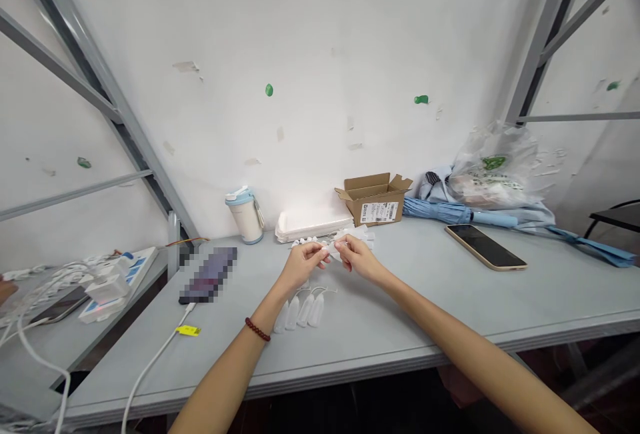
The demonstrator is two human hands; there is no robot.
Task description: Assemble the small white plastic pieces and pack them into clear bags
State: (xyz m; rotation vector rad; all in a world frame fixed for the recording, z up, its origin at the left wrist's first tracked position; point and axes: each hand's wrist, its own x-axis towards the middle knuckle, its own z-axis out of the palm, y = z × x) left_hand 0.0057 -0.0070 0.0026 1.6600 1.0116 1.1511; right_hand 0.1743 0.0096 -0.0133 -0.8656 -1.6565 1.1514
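White small piece (pixel 331 248) pinched between both hands, just above grey bench (pixel 440 314), near its middle. Left hand (pixel 301 263) and right hand (pixel 358 257): fingers closed narrow on piece's ends. Its detail too small to tell. Row of little bottles (pixel 301 311) lies on bench under left wrist. Judged best: fingertip grip, light even force, work low over bench, clear of bottles.

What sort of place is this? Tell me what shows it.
Probably an assembly or packing workbench: a grey table between bare metal struts, an open labelled cardboard box, and small white bottles lined up near the left hand and right hand, which pinch a white piece.
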